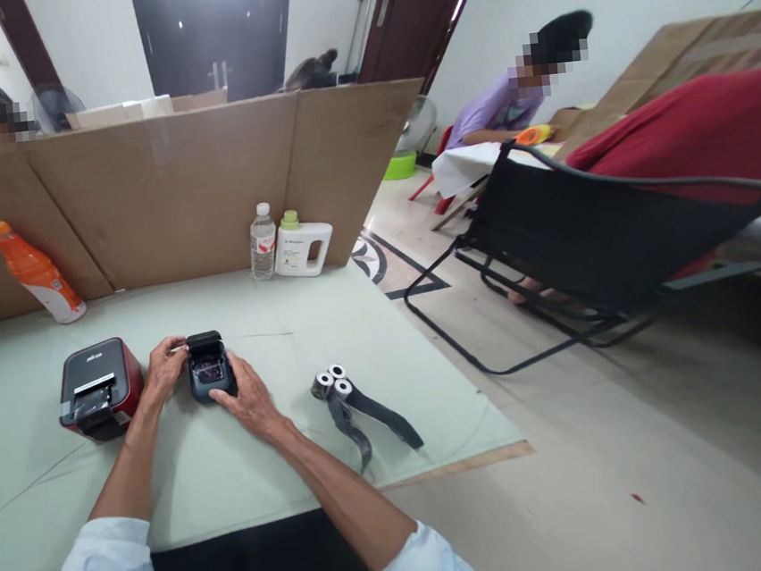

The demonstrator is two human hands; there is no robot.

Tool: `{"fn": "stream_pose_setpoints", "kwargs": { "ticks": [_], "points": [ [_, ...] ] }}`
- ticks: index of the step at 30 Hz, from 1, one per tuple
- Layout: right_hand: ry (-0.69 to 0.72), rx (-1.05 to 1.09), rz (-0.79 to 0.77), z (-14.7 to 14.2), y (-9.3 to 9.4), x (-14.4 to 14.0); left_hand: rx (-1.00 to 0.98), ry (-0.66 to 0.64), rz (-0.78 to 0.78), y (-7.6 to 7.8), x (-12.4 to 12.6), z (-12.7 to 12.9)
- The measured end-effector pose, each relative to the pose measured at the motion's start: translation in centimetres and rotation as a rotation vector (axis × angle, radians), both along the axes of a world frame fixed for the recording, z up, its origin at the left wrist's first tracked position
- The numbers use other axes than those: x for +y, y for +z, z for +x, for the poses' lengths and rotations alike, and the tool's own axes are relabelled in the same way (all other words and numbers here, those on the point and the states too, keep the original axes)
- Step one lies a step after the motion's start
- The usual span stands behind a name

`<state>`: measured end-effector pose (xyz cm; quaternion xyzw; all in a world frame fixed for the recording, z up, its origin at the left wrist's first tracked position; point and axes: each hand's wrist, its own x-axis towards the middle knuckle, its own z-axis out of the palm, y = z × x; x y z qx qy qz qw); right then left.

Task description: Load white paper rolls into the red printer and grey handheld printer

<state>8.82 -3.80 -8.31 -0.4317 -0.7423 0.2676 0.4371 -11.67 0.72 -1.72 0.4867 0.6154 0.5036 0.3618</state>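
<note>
A small dark portable label printer (pixel 211 384) sits on the table with its black lid (pixel 203 338) raised. Its inner compartment shows, with something shiny inside that I cannot make out. My right hand (pixel 251 392) grips the printer's right side, thumb on the front edge. On the opposite side, my left hand (pixel 165 365) has its fingers closed at the left edge near the lid. A larger red and black label printer (pixel 100 389) stands left of my left hand. To the right lie several black rolls with white cores (pixel 333 382), two dark strips trailing from them.
Cardboard panels (pixel 176 193) wall the table's far side. Before them stand an orange bottle (pixel 36 274), leaning, a clear bottle (pixel 262 243) and a white jug (pixel 304 246). A black folding chair (pixel 591 238) is at right. Other people sit beyond.
</note>
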Motion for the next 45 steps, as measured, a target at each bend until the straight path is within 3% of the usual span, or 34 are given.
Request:
{"fn": "stream_pose_setpoints", "kwargs": {
  "ticks": [3, 6, 8, 12, 17, 22, 28, 34, 41, 45],
  "points": [
    [0.003, -0.002, 0.010, -0.1, 0.1, 0.0, 0.041, -0.081, -0.010, 0.1, -1.2, -0.6],
    [0.003, -0.010, 0.004, -0.1, 0.2, -0.1, 0.115, -0.040, 0.007, 0.0, -1.6, -0.8],
    [0.004, -0.013, -0.001, -0.1, 0.3, -0.1, 0.142, 0.004, 0.026, 0.0, -1.3, -0.7],
    [0.004, -0.004, 0.014, -0.1, 0.3, 0.0, 0.132, -0.032, 0.039, 0.4, 0.0, -0.1],
    [0.007, 0.009, 0.025, -0.1, 0.3, 0.1, 0.133, -0.185, 0.016, 1.0, 0.3, -0.5],
    [-0.002, 0.007, 0.032, -0.2, 0.3, 0.2, 0.251, -0.348, 0.003, 1.2, -1.4, -2.0],
    [-0.003, 0.024, 0.040, -0.2, 0.5, 0.3, 0.357, -0.445, -0.049, 0.7, -3.1, -2.8],
    [0.003, 0.021, 0.014, -0.2, 0.6, 0.3, 0.397, -0.389, 0.016, -0.1, -2.6, -2.3],
    [0.016, 0.032, 0.019, -0.1, 0.5, 0.4, 0.573, -0.217, 0.107, -1.1, -2.1, -0.5],
    [0.029, 0.041, 0.000, -0.1, 0.4, 0.5, 0.701, -0.143, 0.212, -0.9, -1.9, 0.5]
  ]
}}
